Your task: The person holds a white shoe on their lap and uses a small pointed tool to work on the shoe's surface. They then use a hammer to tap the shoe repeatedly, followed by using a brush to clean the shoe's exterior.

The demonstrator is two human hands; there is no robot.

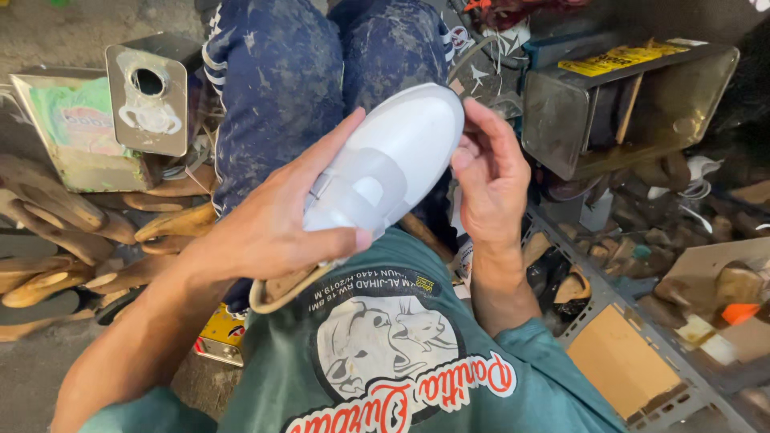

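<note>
Your left hand [277,228] is clamping around the white shoe [385,164], steadying it on its last, while your right hand [489,172] is pressing open fingertips against, seemingly, the toe edge.

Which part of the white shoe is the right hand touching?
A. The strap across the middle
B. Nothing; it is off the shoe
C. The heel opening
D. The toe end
D: the right hand has its fingertips against the rounded toe end of the white shoe, while the left hand wraps the strap area nearer the heel.
</note>
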